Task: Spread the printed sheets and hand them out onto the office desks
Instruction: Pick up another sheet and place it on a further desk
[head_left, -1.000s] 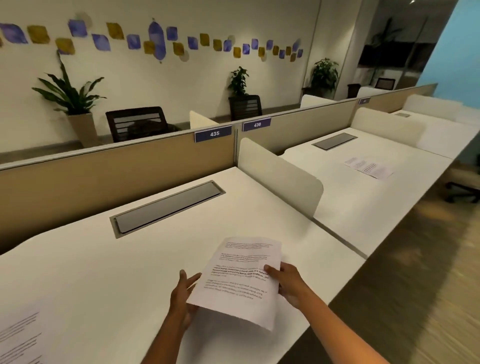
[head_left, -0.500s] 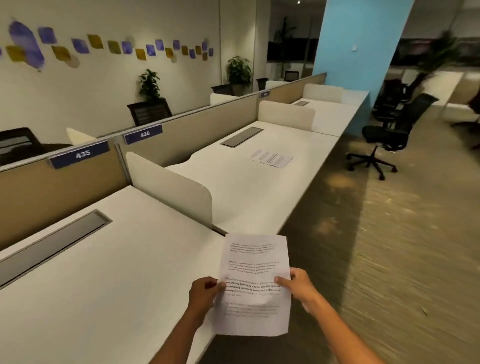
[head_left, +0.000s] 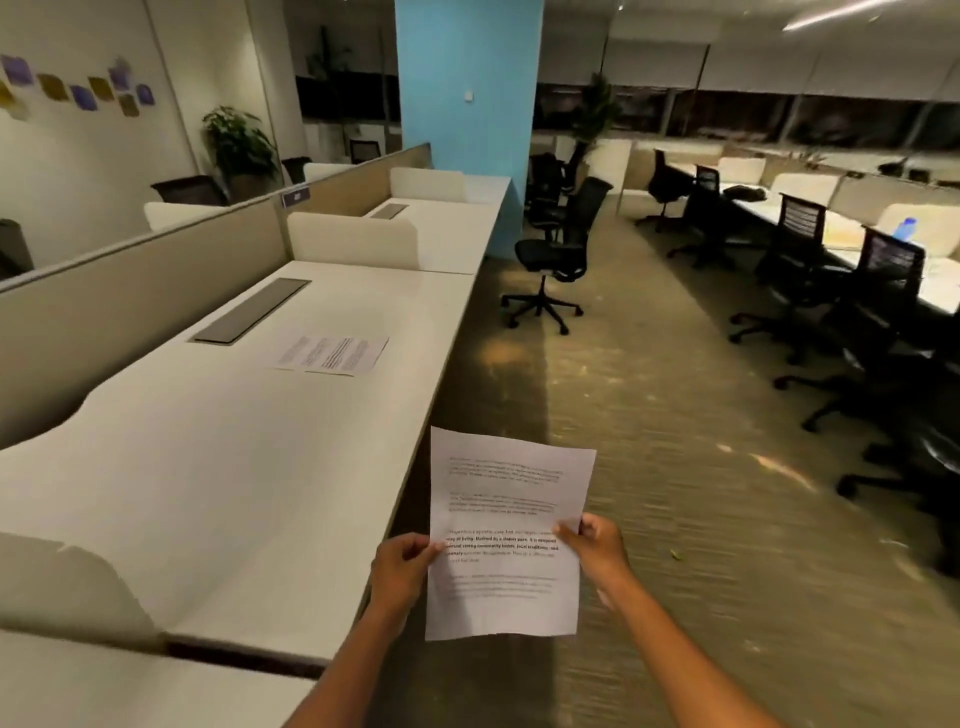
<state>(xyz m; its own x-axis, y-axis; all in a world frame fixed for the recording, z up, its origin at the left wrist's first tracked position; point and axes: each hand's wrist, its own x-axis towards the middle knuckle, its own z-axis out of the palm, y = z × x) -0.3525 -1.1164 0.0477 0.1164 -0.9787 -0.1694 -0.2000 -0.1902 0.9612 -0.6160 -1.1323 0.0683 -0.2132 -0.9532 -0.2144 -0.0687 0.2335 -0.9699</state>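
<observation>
Lower centre of frame: printed sheet (head_left: 506, 535), thin white paper with blocks of black text, slightly curled, held over the carpeted floor (head_left: 675, 441) just right of the counter (head_left: 234, 467) edge. Left hand (head_left: 402, 564) pinches its left edge, fingers closed on the paper; right hand (head_left: 597, 545) pinches the right edge, thumb on top, closed too. Counter is smooth matte white, long rectangle with a grey slot cover (head_left: 252, 310) near the beige fabric partition (head_left: 130, 301). Two more sheets (head_left: 332, 354) lie flat, overlapping, mid-frame left on that counter. Rounded cream dividers (head_left: 353, 241) split the desks. Black mesh chair (head_left: 558, 249) stands by the blue pillar (head_left: 467, 104), upper centre.
</observation>
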